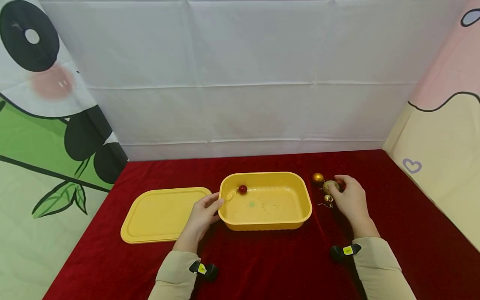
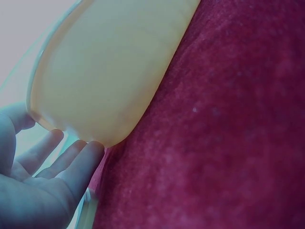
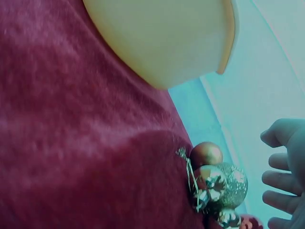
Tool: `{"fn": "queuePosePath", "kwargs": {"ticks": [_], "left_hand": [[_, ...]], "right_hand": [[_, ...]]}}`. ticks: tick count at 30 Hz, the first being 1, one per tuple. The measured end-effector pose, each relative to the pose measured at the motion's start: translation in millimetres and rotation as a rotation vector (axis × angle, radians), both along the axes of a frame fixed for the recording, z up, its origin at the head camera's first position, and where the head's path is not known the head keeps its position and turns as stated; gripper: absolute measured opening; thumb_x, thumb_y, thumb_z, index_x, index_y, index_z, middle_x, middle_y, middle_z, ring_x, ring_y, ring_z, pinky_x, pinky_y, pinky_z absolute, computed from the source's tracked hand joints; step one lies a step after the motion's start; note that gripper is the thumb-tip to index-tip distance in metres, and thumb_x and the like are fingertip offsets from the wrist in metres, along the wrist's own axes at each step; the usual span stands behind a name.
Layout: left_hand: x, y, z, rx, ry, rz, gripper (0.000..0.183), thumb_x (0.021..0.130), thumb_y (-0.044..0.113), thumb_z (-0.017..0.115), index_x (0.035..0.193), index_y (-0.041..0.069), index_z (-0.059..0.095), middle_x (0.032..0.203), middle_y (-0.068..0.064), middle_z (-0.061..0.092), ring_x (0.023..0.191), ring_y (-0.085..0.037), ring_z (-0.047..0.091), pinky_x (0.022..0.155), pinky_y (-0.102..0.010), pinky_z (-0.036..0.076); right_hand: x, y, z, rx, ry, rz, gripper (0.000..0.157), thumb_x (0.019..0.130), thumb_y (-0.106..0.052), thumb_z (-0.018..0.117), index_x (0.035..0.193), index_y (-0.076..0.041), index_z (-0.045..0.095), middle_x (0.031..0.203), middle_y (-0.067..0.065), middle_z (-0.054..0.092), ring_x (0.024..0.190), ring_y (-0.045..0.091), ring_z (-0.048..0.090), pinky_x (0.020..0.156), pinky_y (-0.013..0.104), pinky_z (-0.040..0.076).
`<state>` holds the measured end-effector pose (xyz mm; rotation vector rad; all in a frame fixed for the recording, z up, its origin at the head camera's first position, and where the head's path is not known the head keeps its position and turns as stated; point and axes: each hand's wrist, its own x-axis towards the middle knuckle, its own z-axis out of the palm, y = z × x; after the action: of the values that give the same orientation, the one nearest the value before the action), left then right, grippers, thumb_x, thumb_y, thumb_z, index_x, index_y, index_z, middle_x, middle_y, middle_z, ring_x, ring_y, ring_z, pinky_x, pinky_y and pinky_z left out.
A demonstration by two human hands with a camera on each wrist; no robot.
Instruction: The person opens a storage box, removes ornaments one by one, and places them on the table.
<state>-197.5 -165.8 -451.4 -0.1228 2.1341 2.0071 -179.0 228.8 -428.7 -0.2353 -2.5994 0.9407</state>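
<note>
A yellow plastic box (image 1: 264, 225) stands uncovered, with one small red ball ornament (image 1: 242, 189) and its gold string inside at the left. My left hand (image 1: 200, 216) rests at the box's left end; in the left wrist view its fairly straight fingers (image 2: 86, 164) touch the outer wall near the rim. To the right, my right hand (image 1: 350, 200) is over a cluster of ornaments, fingers spread and nothing held in the right wrist view. The cluster has an orange-gold ball (image 1: 318, 178), a glittery ball (image 3: 236, 186), shiny gold ones (image 1: 328, 198) and a red one (image 3: 251, 222), partly hidden by the hand.
A matching yellow lid (image 1: 163, 216) lies flat left of the box, partly behind my left hand. Dark red cloth (image 1: 262, 266) covers the table. White fabric (image 1: 255, 112) hangs behind, with printed cartoon fabric at both sides.
</note>
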Motion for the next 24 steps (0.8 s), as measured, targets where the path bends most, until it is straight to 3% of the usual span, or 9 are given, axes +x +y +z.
{"fn": "queuePosePath", "kwargs": {"ticks": [13, 17, 24], "left_hand": [[1.5, 3.1, 3.7, 0.025, 0.005, -0.004, 0.044, 0.095, 0.022, 0.057, 0.135, 0.005, 0.05, 0.134, -0.018, 0.051, 0.105, -0.021, 0.06, 0.084, -0.033, 0.055], [0.9, 2.7, 2.2, 0.022, 0.003, -0.001, 0.043, 0.095, 0.022, 0.057, 0.135, 0.006, 0.05, 0.133, -0.017, 0.052, 0.108, -0.023, 0.059, 0.087, -0.036, 0.054], [1.0, -0.2, 1.6, 0.005, -0.006, 0.003, 0.042, 0.095, 0.024, 0.057, 0.134, 0.009, 0.051, 0.132, -0.014, 0.053, 0.11, -0.023, 0.059, 0.09, -0.039, 0.053]], "right_hand": [[3.1, -26.2, 10.6, -0.077, -0.007, 0.069, 0.047, 0.093, -0.037, 0.057, 0.125, -0.003, 0.056, 0.125, 0.023, 0.056, 0.106, 0.037, 0.053, 0.089, 0.053, 0.048], [2.9, -36.7, 13.1, -0.082, -0.027, 0.105, 0.046, 0.093, -0.036, 0.057, 0.126, -0.004, 0.056, 0.127, 0.021, 0.055, 0.113, 0.038, 0.052, 0.093, 0.053, 0.047], [0.7, -53.7, 15.6, -0.06, -0.013, 0.174, 0.042, 0.093, -0.03, 0.059, 0.125, -0.004, 0.058, 0.125, 0.02, 0.058, 0.111, 0.036, 0.055, 0.095, 0.052, 0.046]]}}
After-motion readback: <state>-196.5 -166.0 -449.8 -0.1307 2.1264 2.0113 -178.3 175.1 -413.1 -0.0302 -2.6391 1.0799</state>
